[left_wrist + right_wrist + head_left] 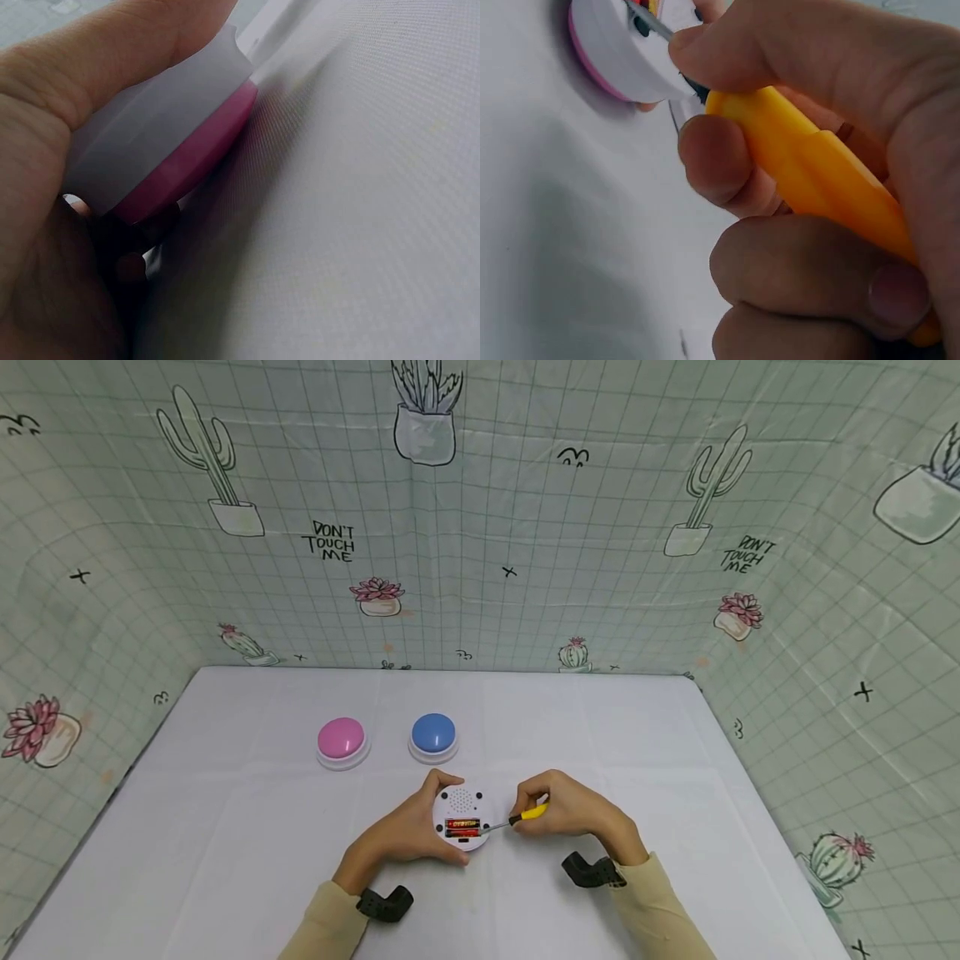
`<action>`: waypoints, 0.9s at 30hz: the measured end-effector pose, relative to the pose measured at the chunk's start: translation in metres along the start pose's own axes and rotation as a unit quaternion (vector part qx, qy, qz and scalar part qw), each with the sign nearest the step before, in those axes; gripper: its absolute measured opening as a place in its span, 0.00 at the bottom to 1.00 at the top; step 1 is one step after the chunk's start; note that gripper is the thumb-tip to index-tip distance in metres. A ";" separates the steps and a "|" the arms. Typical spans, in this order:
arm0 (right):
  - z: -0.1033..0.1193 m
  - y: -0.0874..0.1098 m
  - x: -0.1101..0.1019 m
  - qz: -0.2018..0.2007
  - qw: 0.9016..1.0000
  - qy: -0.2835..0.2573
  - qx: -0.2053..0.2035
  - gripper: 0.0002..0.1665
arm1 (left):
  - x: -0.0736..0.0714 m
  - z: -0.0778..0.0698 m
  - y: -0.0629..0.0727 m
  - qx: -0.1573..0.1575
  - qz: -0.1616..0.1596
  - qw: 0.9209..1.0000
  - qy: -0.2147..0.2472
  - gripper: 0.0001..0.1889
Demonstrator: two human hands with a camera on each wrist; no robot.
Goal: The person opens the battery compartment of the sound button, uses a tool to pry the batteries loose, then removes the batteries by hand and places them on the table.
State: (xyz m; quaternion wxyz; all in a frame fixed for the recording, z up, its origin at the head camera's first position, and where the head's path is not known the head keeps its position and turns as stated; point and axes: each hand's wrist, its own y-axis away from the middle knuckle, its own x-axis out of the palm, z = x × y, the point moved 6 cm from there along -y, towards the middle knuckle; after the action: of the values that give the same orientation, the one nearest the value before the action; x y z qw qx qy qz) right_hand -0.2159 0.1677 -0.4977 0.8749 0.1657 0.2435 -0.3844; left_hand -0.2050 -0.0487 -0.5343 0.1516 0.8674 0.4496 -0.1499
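On three sides, cactus-print fabric point(465, 510) walls in white table point(210, 827). Mid-table, left hand point(414, 828) grips round white unit point(461, 803), pink dome point(196, 159) down, in front of pink button point(341, 740) and blue button point(433, 735); right hand point(566, 806) grasps yellow screwdriver point(534, 812), tip at red batteries point(462, 827).

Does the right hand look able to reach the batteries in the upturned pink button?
Likely yes: the batteries lie uncovered, the right hand holds a screwdriver, tip at their end, and the left hand grips the button by its sides.
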 end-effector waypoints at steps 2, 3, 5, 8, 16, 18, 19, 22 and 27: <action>-0.004 -0.001 0.000 0.002 1.000 -0.012 0.003 0.06 | -0.001 0.000 0.001 -0.003 -0.002 1.000 -0.001 0.56; -0.004 -0.001 0.001 0.003 1.000 -0.017 0.004 0.05 | -0.001 0.000 0.001 -0.004 -0.002 1.000 -0.001 0.56; -0.004 -0.001 0.001 0.003 1.000 -0.021 0.008 0.05 | -0.001 -0.001 0.001 -0.004 -0.001 1.000 -0.001 0.56; 0.006 -0.001 0.002 0.000 1.000 0.000 0.008 0.07 | -0.001 -0.001 0.001 0.000 0.001 1.000 -0.001 0.56; 0.036 0.000 0.006 0.005 0.997 0.080 -0.006 0.08 | 0.001 0.000 -0.001 -0.013 0.002 1.000 -0.007 0.56; 0.036 0.001 0.005 0.003 0.997 0.080 0.003 0.07 | 0.001 0.000 -0.001 -0.016 0.001 1.000 -0.010 0.56; 0.036 0.002 0.004 0.003 0.997 0.082 0.007 0.07 | 0.001 0.000 -0.001 -0.016 0.000 1.000 -0.012 0.56; 0.035 0.005 -0.001 0.003 0.996 0.083 0.014 0.05 | 0.001 -0.001 0.000 -0.014 -0.002 1.000 -0.018 0.56; 0.037 0.012 -0.010 0.011 0.996 0.085 0.033 0.05 | -0.001 0.001 0.001 -0.018 -0.010 0.999 -0.028 0.57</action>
State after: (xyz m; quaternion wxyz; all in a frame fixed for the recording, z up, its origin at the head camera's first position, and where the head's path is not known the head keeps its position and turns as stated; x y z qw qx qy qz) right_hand -0.2019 0.1636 -0.4604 0.8494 0.2291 0.3023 -0.3668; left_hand -0.2045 -0.0503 -0.5343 0.1786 0.8555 0.4563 -0.1676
